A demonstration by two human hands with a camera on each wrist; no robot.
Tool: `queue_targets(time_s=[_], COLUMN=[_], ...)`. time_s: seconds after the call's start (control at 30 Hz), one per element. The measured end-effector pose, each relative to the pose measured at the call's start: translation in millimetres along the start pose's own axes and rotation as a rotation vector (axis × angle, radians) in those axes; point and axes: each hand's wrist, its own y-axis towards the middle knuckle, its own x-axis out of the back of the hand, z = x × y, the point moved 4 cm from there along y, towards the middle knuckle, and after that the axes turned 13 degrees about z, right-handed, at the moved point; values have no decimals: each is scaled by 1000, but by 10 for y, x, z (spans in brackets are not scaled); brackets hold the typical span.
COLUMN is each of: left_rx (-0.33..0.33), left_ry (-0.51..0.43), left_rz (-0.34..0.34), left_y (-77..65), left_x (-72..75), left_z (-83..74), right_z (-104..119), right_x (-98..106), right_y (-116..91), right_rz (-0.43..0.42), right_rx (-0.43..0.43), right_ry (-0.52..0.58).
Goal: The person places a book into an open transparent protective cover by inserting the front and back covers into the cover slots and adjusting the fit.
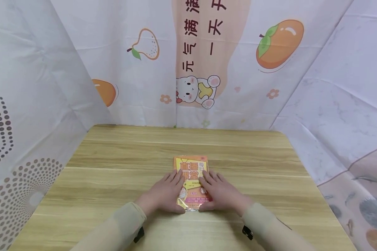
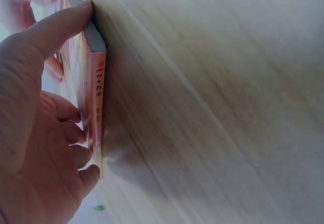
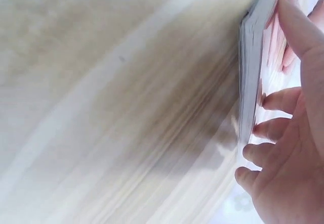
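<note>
An orange book [image 1: 192, 166] with a yellow title panel lies flat on the wooden table, front cover up. My left hand [image 1: 167, 194] rests along its left side, fingertips on the cover. In the left wrist view the thumb touches the near edge, and the other fingertips lie by the orange spine [image 2: 97, 100]. Along the book's right side rests my right hand [image 1: 222, 194], its fingers spread over the cover's edge. The right wrist view shows the white page edges [image 3: 251, 67] beside those fingertips. Both hands cover parts of the cover.
The wooden table [image 1: 113, 181] runs out to both sides of the book. A white curtain [image 1: 138, 80] with printed fruit and a cartoon animal hangs behind its far edge. Patterned cloth hangs at the left [image 1: 34, 104] and at the right [image 1: 339, 115].
</note>
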Motion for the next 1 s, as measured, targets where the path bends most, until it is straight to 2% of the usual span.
queue_targets(time_s=[0.2,0.43,0.73,1.0], left_rx=[2,-2,-51,-40], left_ry=[19,62,235,335], left_rz=[-20,-69,-165,-224], left_y=[4,-51,-116,-159], left_x=[-27,-33,-58,-115], left_z=[15,6,-71,-129], right_z=[46,64,101,69], right_x=[-60,-51,-55,-91], right_y=[-99,-102,-112,-157], right_rz=[-10,-83,-157,-140], right_rx=[41,71,81,88], right_ry=[-81,-92,-171,-119])
